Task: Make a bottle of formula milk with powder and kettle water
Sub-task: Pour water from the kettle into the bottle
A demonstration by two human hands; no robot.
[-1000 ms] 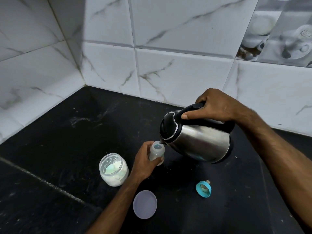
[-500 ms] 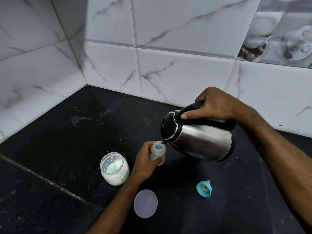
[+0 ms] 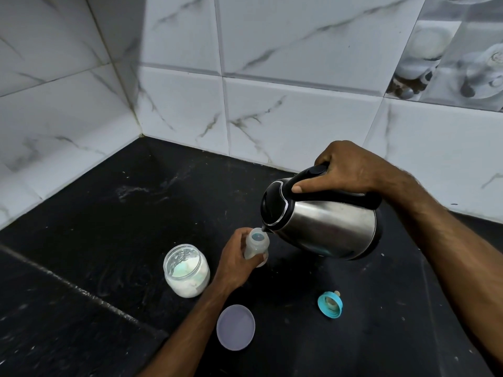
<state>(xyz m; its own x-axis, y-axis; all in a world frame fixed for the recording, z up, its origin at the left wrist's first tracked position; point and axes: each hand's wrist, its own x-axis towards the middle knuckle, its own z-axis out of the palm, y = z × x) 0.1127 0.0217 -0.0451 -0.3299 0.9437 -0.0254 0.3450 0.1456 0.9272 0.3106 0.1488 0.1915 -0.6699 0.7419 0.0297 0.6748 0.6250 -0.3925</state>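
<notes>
Jar [image 3: 186, 270], lid [image 3: 235, 327] beside bottle [image 3: 256, 243]

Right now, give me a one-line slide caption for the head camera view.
Right hand tips a steel kettle over a baby bottle held by the left hand, beside an open powder jar.

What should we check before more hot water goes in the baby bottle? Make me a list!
1. Left hand holds the bottle steady: ok.
2. Kettle spout sits over the bottle's open mouth: ok.
3. Right hand grips the kettle handle firmly: ok.
4. Water level in the bottle: cannot tell.
5. Teal teat cap is off and lying within reach on the counter: ok.
6. Powder jar stands apart from the pour: ok.
</notes>
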